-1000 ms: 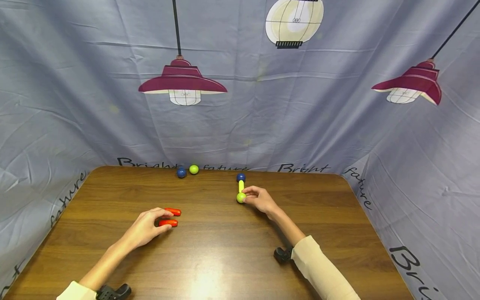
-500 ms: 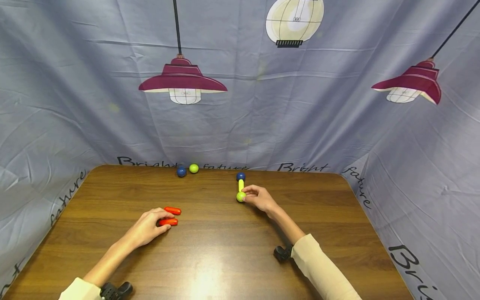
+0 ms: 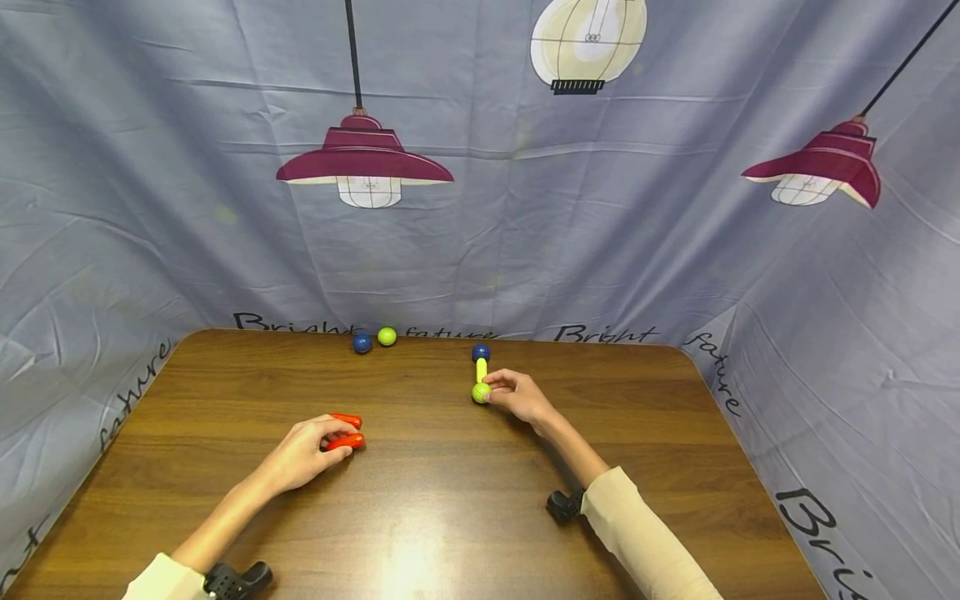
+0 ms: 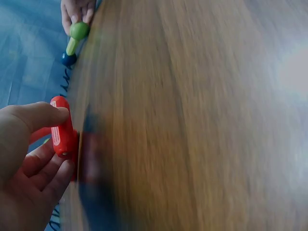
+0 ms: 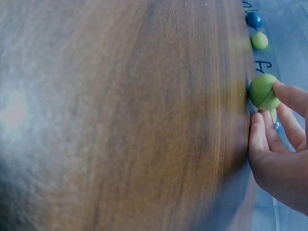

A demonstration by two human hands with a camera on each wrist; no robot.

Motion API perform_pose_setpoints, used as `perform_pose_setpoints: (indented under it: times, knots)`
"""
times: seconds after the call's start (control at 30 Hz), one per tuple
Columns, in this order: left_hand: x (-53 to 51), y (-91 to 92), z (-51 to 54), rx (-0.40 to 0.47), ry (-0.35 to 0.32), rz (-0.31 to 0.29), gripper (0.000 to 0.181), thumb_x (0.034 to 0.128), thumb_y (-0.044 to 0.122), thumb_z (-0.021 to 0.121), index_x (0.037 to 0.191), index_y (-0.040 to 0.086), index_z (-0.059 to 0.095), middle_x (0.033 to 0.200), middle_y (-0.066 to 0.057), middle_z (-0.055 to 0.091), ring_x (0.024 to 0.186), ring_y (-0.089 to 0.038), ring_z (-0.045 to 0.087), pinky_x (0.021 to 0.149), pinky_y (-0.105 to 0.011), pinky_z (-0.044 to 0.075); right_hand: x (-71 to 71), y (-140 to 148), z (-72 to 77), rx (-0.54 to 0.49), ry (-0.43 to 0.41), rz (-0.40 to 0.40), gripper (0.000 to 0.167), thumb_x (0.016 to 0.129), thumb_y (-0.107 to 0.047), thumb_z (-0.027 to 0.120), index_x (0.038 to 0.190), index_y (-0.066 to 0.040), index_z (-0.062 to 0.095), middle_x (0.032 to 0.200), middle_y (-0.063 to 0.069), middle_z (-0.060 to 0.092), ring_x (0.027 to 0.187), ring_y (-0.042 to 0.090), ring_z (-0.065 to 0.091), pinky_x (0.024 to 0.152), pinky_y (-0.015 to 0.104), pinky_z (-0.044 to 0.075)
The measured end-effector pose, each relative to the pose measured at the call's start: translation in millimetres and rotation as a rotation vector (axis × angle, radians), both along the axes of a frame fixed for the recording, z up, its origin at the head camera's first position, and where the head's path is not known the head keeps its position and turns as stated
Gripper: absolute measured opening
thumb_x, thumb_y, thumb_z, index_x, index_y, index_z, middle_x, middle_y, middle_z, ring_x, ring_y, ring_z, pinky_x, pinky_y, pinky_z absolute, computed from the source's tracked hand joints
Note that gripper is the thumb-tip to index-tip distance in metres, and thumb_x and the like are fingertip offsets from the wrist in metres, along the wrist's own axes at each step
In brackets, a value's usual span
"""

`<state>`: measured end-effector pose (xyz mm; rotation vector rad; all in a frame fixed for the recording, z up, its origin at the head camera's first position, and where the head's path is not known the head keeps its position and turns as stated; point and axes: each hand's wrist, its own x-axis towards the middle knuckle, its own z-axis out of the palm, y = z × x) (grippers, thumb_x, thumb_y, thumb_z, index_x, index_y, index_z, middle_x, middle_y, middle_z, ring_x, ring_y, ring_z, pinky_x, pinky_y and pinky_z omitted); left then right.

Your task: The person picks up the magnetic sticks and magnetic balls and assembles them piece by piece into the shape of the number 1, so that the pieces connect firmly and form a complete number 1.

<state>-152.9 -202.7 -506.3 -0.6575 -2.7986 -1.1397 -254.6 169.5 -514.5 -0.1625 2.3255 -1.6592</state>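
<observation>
At the left of the table, my left hand [image 3: 298,455] pinches a short red rod [image 3: 346,442] between thumb and fingers. In the left wrist view this red rod [image 4: 61,134] is tilted and lifted off the wood. A second red rod [image 3: 349,420] lies just behind, partly hidden by the fingers. Farther right, my right hand [image 3: 523,400] holds a green ball [image 3: 480,393] with thumb and fingertips. Beyond that ball a yellow-green rod [image 3: 482,370] runs to a dark blue ball [image 3: 481,352], all in one line like a dumbbell.
Near the table's back edge sit another blue ball [image 3: 362,343] and another green ball [image 3: 387,337], side by side. A printed grey-blue curtain [image 3: 480,250] hangs behind and around the wooden table [image 3: 450,500]. Each wrist carries a black camera [image 3: 564,506].
My left hand has gripped the nearer red rod and raised it, turning its far end slightly up and to the right. The right hand stays on the green ball.
</observation>
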Motion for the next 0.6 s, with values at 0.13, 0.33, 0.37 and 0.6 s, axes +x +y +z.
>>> perform_pose_setpoints:
  times: [0.13, 0.33, 0.37, 0.6]
  knots:
    - [1.2, 10.8, 0.9, 0.071, -0.05, -0.024, 0.021, 0.0862, 0.005, 0.077, 0.106, 0.003, 0.072, 0.093, 0.001, 0.066, 0.079, -0.007, 0.061, 0.068, -0.025, 0.055, 0.4, 0, 1.2, -0.004, -0.003, -0.003, 0.027, 0.088, -0.002, 0.073, 0.115, 0.0, 0.068, 0.106, 0.009, 0.069, 0.101, 0.021, 0.065, 0.084, 0.029, 0.054]
    - [2.8, 30.1, -0.4, 0.181, -0.167, -0.039, 0.018, 0.0885, 0.006, 0.075, 0.106, 0.003, 0.071, 0.089, 0.002, 0.065, 0.078, -0.008, 0.061, 0.069, -0.025, 0.055, 0.3, 0, 1.4, -0.024, 0.004, -0.003, 0.027, 0.087, 0.001, 0.072, 0.114, 0.002, 0.067, 0.104, 0.008, 0.069, 0.097, 0.019, 0.064, 0.082, 0.028, 0.053]
    - [2.9, 33.7, -0.8, 0.198, -0.184, -0.042, 0.018, 0.0886, 0.006, 0.075, 0.106, 0.003, 0.071, 0.09, 0.001, 0.065, 0.079, -0.009, 0.061, 0.069, -0.025, 0.055, 0.1, 0, 1.1, -0.026, 0.004, -0.004, 0.027, 0.087, 0.001, 0.072, 0.114, 0.002, 0.067, 0.104, 0.008, 0.069, 0.097, 0.018, 0.063, 0.082, 0.028, 0.053]
    - [1.2, 57.8, -4.8, 0.284, -0.286, -0.051, 0.019, 0.0881, 0.006, 0.074, 0.106, 0.0, 0.07, 0.088, -0.002, 0.066, 0.077, -0.014, 0.063, 0.067, -0.025, 0.054, -0.6, 1, -0.3, -0.027, -0.002, -0.002, 0.028, 0.088, 0.0, 0.073, 0.115, 0.002, 0.067, 0.105, 0.009, 0.068, 0.097, 0.018, 0.063, 0.084, 0.032, 0.054]
